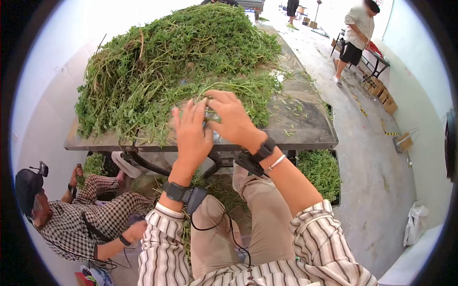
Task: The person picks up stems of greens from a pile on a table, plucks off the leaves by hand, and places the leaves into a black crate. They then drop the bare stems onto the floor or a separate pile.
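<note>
Leafy green stems [191,47], heaped presumably for easy reach.
Left hand [192,136] extended, right hand [234,120] curled; whether fingers grip, I can't tell.

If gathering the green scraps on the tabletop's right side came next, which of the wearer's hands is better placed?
Probably the right hand: it is nearer the green scraps; the left hand is farther away.

Produce workroom: greens [181,57] heaped on table [309,117]
</note>
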The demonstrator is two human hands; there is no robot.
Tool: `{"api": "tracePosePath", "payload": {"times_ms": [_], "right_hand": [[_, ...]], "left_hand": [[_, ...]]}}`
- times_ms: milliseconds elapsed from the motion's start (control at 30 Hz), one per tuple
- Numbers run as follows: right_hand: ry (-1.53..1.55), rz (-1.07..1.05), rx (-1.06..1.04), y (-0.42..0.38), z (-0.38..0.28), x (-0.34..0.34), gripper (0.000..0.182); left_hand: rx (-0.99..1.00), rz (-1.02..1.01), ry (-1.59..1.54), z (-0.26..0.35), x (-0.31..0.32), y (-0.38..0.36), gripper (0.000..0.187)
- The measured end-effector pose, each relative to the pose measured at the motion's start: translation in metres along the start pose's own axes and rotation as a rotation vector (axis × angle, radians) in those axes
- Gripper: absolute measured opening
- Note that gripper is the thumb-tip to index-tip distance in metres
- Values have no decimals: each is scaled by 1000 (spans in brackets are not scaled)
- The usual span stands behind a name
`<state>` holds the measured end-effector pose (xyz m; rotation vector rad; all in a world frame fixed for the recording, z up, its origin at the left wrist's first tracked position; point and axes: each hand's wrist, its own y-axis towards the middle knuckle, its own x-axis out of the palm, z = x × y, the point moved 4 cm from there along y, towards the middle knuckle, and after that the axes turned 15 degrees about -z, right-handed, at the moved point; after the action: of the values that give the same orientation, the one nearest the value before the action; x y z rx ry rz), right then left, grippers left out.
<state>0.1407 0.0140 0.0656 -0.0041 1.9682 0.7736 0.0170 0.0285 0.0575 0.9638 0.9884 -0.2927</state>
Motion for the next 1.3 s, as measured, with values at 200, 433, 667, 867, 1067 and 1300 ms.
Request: {"api": "tracePosePath", "payload": {"times_ms": [200,433,667,867,1067,1300], "right_hand": [[283,473,286,-21,19,-52,22],[458,609,303,-34,22,-62,17],[591,667,431,-66,58,-37,18],[617,678,512,-75,66,-33,20],[477,424,690,-74,71,-18,29],[1267,526,628,-63,71,8,20]], "left_hand": [[114,-88,153,14,15,15,31],[177,-279,311,31,33,19,25],[126,-236,75,29,56,17,22],[13,-111,-190,5,60,3,20],[-12,-46,-283,-3,61,3,21],[-40,-194,-177,10,52,17,23]]}}
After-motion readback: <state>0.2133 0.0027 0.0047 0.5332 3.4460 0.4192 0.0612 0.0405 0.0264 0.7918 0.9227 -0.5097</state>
